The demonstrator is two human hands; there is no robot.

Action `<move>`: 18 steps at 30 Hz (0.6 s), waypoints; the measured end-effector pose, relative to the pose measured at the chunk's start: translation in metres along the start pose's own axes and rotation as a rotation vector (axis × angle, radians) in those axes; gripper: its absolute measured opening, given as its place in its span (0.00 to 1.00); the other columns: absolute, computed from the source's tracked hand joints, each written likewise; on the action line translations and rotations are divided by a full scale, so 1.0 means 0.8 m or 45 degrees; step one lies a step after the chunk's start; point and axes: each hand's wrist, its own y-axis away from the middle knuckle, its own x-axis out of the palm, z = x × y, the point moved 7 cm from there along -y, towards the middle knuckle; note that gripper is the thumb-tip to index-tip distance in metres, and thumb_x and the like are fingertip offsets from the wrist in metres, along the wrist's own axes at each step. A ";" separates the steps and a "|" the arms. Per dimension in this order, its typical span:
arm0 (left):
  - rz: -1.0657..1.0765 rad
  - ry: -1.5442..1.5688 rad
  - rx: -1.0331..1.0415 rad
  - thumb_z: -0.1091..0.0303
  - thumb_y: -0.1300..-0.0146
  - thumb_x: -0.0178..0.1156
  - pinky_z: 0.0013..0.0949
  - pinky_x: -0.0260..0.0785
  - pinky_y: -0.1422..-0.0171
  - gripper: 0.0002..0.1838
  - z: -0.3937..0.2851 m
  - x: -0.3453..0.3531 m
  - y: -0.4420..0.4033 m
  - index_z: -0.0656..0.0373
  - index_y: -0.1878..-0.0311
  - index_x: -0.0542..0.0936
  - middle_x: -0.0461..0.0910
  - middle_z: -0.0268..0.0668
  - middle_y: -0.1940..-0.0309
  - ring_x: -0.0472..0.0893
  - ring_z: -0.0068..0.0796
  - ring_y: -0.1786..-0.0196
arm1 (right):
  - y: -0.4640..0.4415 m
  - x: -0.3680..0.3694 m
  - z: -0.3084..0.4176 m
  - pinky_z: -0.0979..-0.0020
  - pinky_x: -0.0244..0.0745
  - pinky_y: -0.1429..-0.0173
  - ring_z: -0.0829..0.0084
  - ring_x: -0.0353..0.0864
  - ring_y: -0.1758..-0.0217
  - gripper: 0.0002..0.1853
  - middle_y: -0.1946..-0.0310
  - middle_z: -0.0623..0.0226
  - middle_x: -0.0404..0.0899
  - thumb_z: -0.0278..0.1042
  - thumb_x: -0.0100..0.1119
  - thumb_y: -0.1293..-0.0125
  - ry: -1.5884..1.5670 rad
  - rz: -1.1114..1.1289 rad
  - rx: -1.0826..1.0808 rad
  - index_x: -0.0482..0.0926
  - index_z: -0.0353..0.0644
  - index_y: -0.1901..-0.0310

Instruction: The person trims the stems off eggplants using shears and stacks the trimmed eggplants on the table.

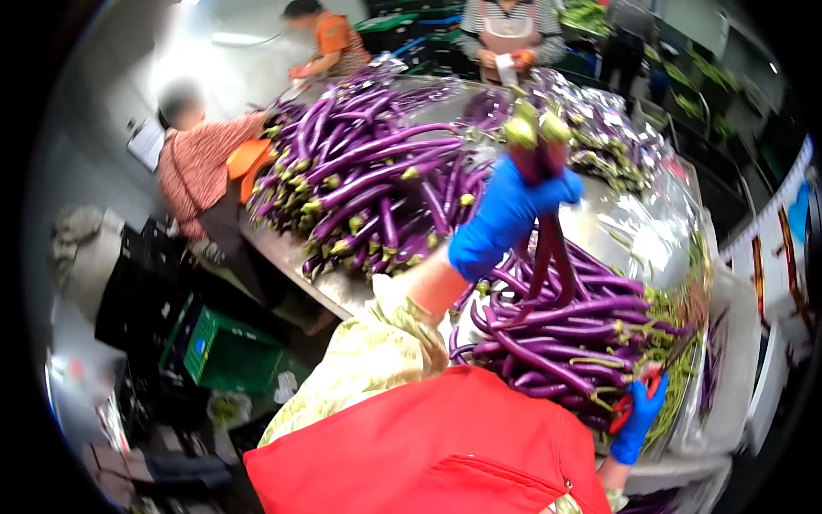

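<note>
My left hand (522, 201), in a blue glove, is raised over the table and closed around a few long purple eggplants (556, 257). Their green stem ends point up past my fingers, and their bodies hang below. At the lower right, my blue-gloved right hand (640, 418) grips red-handled scissors (625, 409); the blades are hard to make out. Between the two hands lies a pile of long eggplants (548, 343) on the table. Cut green stems (681, 377) are heaped beside the right hand.
A larger eggplant heap (368, 188) covers the table's left side. Plastic-wrapped eggplants (608, 137) and clear film (659, 231) lie at the back right. Co-workers stand at the left (201, 163), far left (330, 43) and far side (509, 34). A green crate (231, 347) sits on the floor.
</note>
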 end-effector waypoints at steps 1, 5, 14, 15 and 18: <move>-0.170 0.154 0.288 0.76 0.48 0.65 0.28 0.72 0.60 0.11 -0.036 -0.034 -0.014 0.58 0.62 0.73 0.78 0.33 0.68 0.78 0.23 0.67 | 0.000 0.005 -0.001 0.79 0.68 0.72 0.80 0.72 0.71 0.26 0.55 0.66 0.72 0.23 0.53 0.43 0.054 0.001 -0.013 0.64 0.39 0.40; -0.764 0.016 0.948 0.71 0.47 0.66 0.27 0.71 0.66 0.10 -0.132 -0.206 -0.047 0.57 0.65 0.74 0.79 0.34 0.72 0.77 0.23 0.70 | -0.002 0.013 -0.007 0.81 0.64 0.72 0.82 0.69 0.69 0.27 0.56 0.70 0.71 0.23 0.53 0.44 0.138 -0.018 -0.080 0.64 0.39 0.40; -0.891 0.104 0.421 0.65 0.40 0.53 0.47 0.70 0.42 0.19 -0.054 -0.602 -0.046 0.57 0.45 0.74 0.79 0.45 0.53 0.79 0.44 0.52 | 0.018 0.027 0.022 0.79 0.67 0.63 0.81 0.70 0.65 0.25 0.60 0.72 0.71 0.24 0.54 0.43 0.179 -0.113 -0.002 0.66 0.39 0.42; -0.796 -0.238 0.448 0.72 0.41 0.55 0.42 0.72 0.43 0.21 -0.061 -0.593 -0.026 0.57 0.43 0.73 0.79 0.44 0.54 0.80 0.40 0.54 | 0.014 0.020 0.017 0.79 0.67 0.63 0.81 0.70 0.65 0.24 0.60 0.72 0.71 0.25 0.55 0.43 0.186 -0.083 -0.033 0.67 0.39 0.42; -0.624 -1.406 0.236 0.80 0.48 0.60 0.36 0.73 0.45 0.27 -0.093 -0.550 -0.008 0.58 0.41 0.71 0.79 0.41 0.53 0.80 0.34 0.54 | 0.012 0.007 0.014 0.79 0.68 0.68 0.82 0.71 0.67 0.22 0.62 0.72 0.71 0.26 0.56 0.42 0.077 -0.093 -0.040 0.68 0.40 0.44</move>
